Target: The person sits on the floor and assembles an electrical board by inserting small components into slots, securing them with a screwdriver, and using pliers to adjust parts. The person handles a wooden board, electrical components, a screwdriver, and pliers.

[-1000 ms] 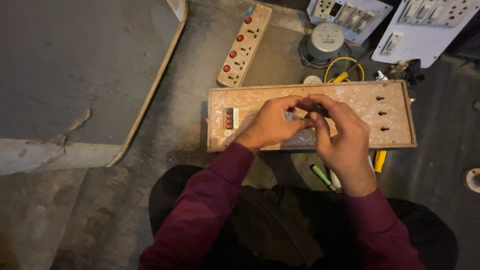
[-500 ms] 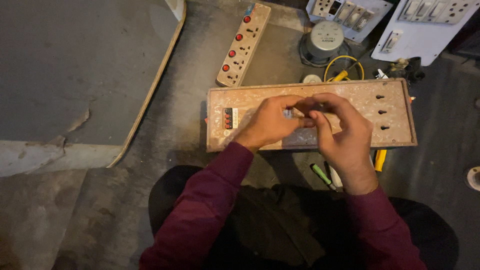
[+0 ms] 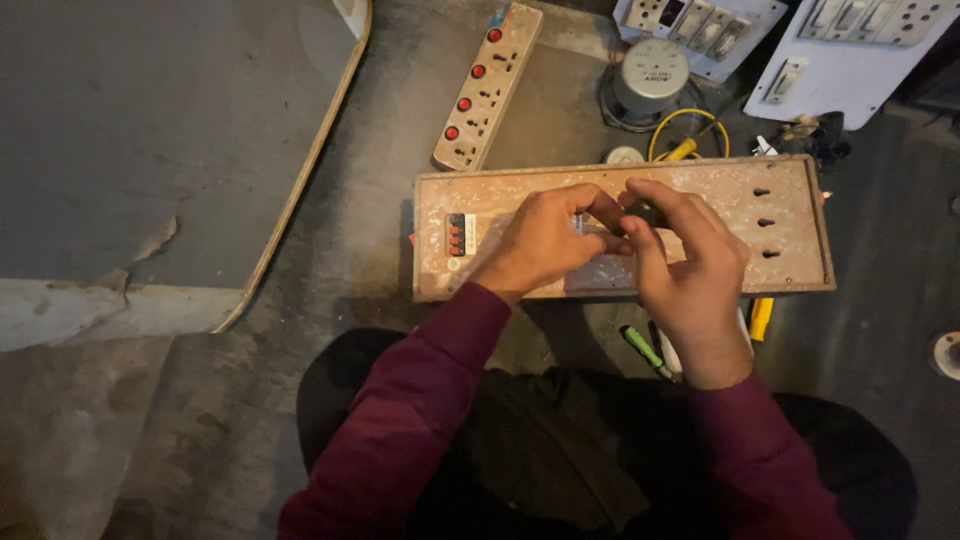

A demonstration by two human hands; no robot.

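A long wooden switch board [image 3: 790, 190] lies flat on the concrete floor in front of me, with small red switches [image 3: 456, 234] at its left end and three socket holes at its right. Both hands meet over its middle. My left hand [image 3: 545, 240] pinches something small with its fingertips. My right hand [image 3: 685, 265] curls its fingers around a small dark part [image 3: 640, 213] right beside the left fingertips. What the part is cannot be made out.
A beige power strip [image 3: 485, 85] with red buttons lies behind the board. A grey round device [image 3: 650, 75], a yellow cable [image 3: 680, 130] and white switch plates [image 3: 850, 50] sit at the back right. A green-handled tool [image 3: 645, 350] and a yellow handle [image 3: 762, 318] lie near my knees. A flat panel [image 3: 150, 130] is on the left.
The hands stay together over the board's middle; the fingers shift only slightly.
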